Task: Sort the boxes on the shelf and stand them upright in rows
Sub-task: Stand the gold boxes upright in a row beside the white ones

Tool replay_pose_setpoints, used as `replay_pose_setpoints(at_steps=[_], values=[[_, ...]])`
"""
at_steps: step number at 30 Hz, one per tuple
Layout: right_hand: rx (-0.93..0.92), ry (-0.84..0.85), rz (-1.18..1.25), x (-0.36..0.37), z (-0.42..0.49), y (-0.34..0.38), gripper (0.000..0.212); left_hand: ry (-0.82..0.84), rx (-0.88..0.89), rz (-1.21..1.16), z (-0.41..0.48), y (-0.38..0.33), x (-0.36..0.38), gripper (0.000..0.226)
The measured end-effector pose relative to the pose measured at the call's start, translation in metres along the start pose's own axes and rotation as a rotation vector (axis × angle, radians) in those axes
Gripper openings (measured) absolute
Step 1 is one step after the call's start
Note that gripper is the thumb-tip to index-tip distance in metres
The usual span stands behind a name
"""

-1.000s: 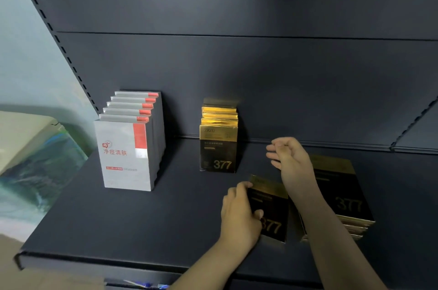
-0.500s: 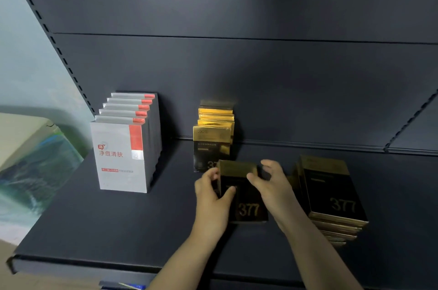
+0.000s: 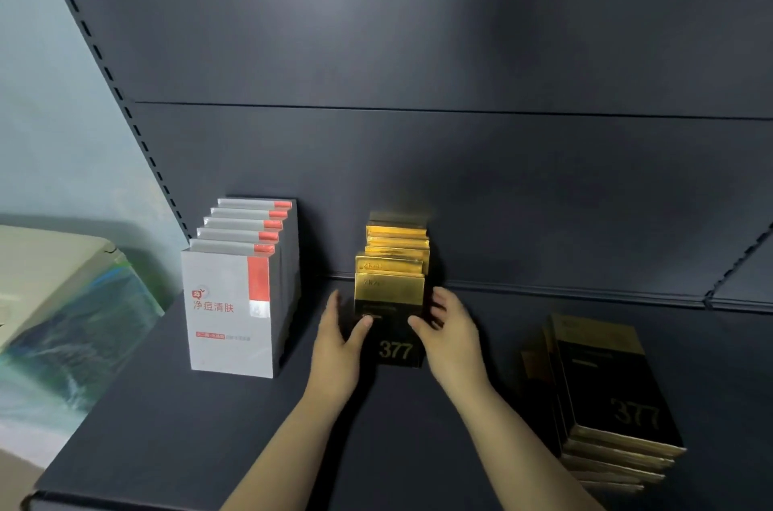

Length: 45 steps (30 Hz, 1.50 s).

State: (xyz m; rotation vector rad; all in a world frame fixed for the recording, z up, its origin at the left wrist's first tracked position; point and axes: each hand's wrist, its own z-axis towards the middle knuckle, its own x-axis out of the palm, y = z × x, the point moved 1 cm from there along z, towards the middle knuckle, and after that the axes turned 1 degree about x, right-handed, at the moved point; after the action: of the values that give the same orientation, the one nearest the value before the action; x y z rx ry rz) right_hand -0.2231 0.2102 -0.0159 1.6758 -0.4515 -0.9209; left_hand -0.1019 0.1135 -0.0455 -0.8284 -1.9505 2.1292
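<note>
A black-and-gold box marked 377 [image 3: 391, 301] stands upright at the front of a row of gold-topped boxes [image 3: 397, 236] in the middle of the dark shelf [image 3: 167, 427]. My left hand [image 3: 336, 351] holds its left edge, thumb on the front face. On the other edge, my right hand [image 3: 454, 339] holds it the same way. To the left, a row of white boxes with red corners [image 3: 234, 301] stands upright. A stack of the same black-and-gold boxes [image 3: 606, 397] lies flat at the right.
The shelf's dark back panel [image 3: 460, 176] rises right behind the rows. Beyond the shelf's left end sits a cream and teal object [image 3: 62, 322]. Bare shelf surface lies between the gold row and the flat stack.
Both hands have carried the 377 box from the shelf's front back to the gold row, where it now stands upright as the front box. One second ago only my left hand held it.
</note>
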Motion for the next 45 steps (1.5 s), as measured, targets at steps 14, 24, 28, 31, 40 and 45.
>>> replay_pose_setpoints(at_steps=[14,24,28,31,40,45], values=[[-0.034,0.115,-0.079,0.009,-0.002,-0.005,0.057,0.205,0.097,-0.001,0.009,-0.001,0.011,0.039],[-0.007,0.136,-0.089,0.005,-0.005,0.0,0.064,0.175,0.148,0.003,0.001,-0.011,0.012,0.038],[-0.027,0.099,-0.094,-0.014,-0.019,0.018,0.081,-0.153,0.24,0.063,-0.021,-0.034,0.015,0.055],[-0.133,0.07,-0.198,-0.046,-0.025,0.034,0.073,-0.165,0.42,0.003,-0.041,-0.059,0.027,0.039],[0.166,-0.163,-0.534,-0.201,-0.032,0.009,0.056,0.545,0.043,-0.019,-0.095,-0.084,0.125,0.032],[0.291,0.086,-0.214,-0.212,-0.052,-0.026,0.021,0.544,-0.052,0.01,-0.106,-0.078,0.145,0.052]])
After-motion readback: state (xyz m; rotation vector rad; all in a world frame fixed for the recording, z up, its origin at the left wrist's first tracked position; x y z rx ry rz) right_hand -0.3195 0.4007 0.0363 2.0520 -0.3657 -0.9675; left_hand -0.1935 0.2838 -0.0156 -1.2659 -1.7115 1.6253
